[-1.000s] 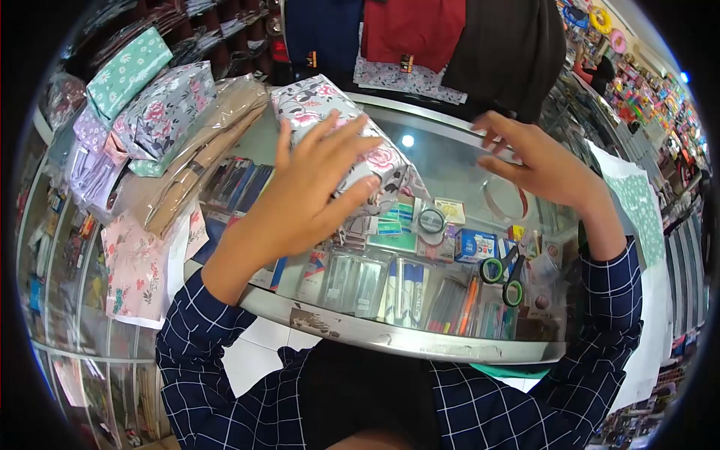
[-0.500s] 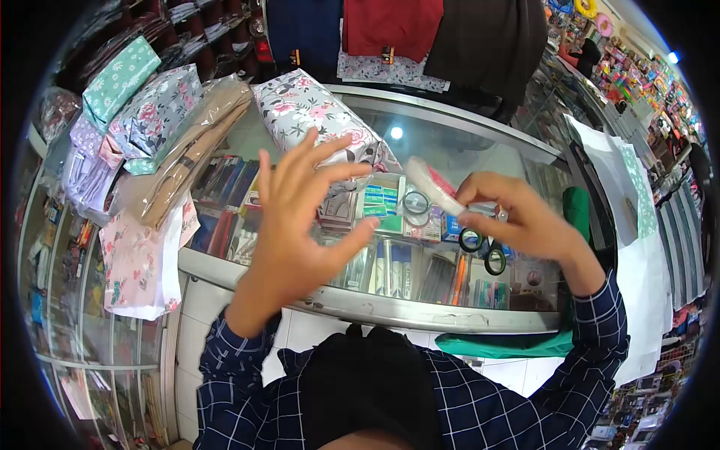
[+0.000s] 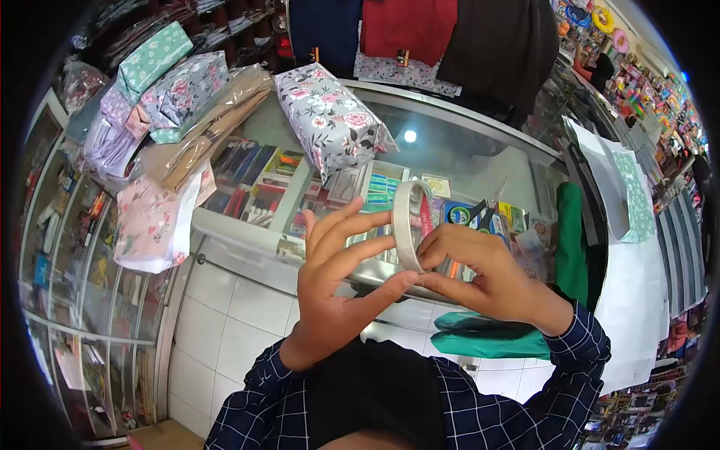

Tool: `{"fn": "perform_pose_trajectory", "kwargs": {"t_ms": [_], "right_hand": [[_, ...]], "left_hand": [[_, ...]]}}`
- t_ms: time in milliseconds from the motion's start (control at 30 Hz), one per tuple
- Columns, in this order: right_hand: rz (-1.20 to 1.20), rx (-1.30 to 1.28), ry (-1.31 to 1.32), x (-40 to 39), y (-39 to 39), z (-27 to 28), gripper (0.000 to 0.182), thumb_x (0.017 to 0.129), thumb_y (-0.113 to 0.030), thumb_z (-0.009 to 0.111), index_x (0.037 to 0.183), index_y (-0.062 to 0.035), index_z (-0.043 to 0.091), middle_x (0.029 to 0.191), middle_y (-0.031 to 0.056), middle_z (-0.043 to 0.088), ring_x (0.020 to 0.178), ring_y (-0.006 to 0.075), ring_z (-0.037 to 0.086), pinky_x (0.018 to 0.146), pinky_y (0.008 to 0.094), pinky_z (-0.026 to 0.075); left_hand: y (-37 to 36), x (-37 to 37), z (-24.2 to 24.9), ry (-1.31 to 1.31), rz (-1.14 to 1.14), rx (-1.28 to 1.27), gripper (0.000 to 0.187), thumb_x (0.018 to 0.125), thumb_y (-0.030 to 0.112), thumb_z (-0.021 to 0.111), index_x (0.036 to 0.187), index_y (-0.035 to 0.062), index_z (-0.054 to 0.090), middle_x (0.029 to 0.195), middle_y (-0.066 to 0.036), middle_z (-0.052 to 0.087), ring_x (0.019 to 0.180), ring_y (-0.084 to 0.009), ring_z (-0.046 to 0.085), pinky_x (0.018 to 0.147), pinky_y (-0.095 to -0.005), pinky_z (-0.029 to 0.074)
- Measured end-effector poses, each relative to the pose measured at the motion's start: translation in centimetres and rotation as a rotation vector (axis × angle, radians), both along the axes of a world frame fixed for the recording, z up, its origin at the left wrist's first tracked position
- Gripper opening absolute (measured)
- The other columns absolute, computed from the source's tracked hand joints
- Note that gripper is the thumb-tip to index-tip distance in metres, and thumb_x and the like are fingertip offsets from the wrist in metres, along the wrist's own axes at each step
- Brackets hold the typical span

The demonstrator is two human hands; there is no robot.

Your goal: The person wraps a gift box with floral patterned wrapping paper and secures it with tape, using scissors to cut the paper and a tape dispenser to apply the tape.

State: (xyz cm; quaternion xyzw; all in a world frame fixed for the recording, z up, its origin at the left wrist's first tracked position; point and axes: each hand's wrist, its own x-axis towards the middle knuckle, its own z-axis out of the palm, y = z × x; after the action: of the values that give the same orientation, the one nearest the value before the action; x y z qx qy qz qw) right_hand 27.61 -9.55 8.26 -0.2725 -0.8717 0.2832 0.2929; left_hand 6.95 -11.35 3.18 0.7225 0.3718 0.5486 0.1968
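Observation:
A roll of clear tape [image 3: 405,225] stands on edge in the air before me, over the front of the glass counter. My right hand [image 3: 480,270] pinches its lower right side between thumb and fingers. My left hand [image 3: 341,266] is open, fingers spread toward the roll's left face and thumb tip close to the right fingertips. Black-handled scissors [image 3: 486,216] lie on the glass just beyond my right hand. Farther back on the counter sits a parcel in floral wrapping paper [image 3: 330,120].
More wrapped parcels [image 3: 184,94] and a plastic-covered brown packet [image 3: 210,131] are piled at left, above a pink floral sheet [image 3: 154,225]. White paper sheets [image 3: 637,300] and a green roll [image 3: 572,247] are at right. Stationery shows beneath the counter glass [image 3: 457,142].
The tape roll has come down and toward me in my right hand and turned upright. My left hand has moved right and closer to it. The view has shifted slightly.

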Motion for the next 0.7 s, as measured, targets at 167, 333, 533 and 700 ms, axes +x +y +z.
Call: {"fn": "perform_pose_trajectory", "kwargs": {"t_ms": [167, 333, 533, 700], "right_hand": [[-0.028, 0.207, -0.115, -0.6, -2.3, -0.5, 0.014, 0.081, -0.012, 0.069, 0.090, -0.0078, 0.059, 0.090, 0.0042, 0.057, 0.086, 0.0223, 0.057, 0.073, 0.0354, 0.038], [-0.054, 0.376, -0.101, -0.3, -4.4, -0.5, 0.021, 0.078, -0.009, 0.072, 0.095, -0.0072, 0.059, 0.092, 0.0073, 0.055, 0.088, 0.0250, 0.056, 0.075, 0.0358, 0.040], [-0.290, 0.246, -0.035, 2.6, -7.9, 0.1, 0.038, 0.078, -0.004, 0.072, 0.113, -0.0020, 0.056, 0.108, 0.0159, 0.053, 0.100, 0.0316, 0.054, 0.084, 0.0381, 0.044], [-0.400, 0.130, 0.181, 2.9, -10.5, -3.7, 0.052, 0.081, -0.002, 0.069, 0.130, -0.0025, 0.051, 0.131, 0.0179, 0.051, 0.120, 0.0313, 0.050, 0.096, 0.0358, 0.043]], "left_hand": [[-2.7, 0.3, 0.2, 0.020, 0.095, 0.039, 0.030, 0.070, 0.026, 0.082, 0.094, 0.0112, 0.073, 0.115, -0.004, 0.065, 0.125, -0.0313, 0.047, 0.111, -0.0592, 0.006], [-4.8, 0.3, -0.3, 0.105, 0.197, 0.154, 0.029, 0.070, 0.022, 0.081, 0.096, 0.0115, 0.074, 0.104, -0.003, 0.070, 0.118, -0.0275, 0.053, 0.112, -0.0590, 0.004], [-7.4, 0.9, -1.0, 0.047, 0.105, 0.127, 0.030, 0.071, 0.007, 0.078, 0.100, 0.0023, 0.071, 0.103, -0.009, 0.070, 0.093, -0.0240, 0.068, 0.094, -0.0461, 0.047], [-9.4, 1.7, -2.3, -0.034, -0.080, 0.000, 0.031, 0.072, 0.004, 0.078, 0.101, 0.0006, 0.070, 0.104, -0.012, 0.070, 0.089, -0.0234, 0.069, 0.080, -0.0338, 0.056]]}}
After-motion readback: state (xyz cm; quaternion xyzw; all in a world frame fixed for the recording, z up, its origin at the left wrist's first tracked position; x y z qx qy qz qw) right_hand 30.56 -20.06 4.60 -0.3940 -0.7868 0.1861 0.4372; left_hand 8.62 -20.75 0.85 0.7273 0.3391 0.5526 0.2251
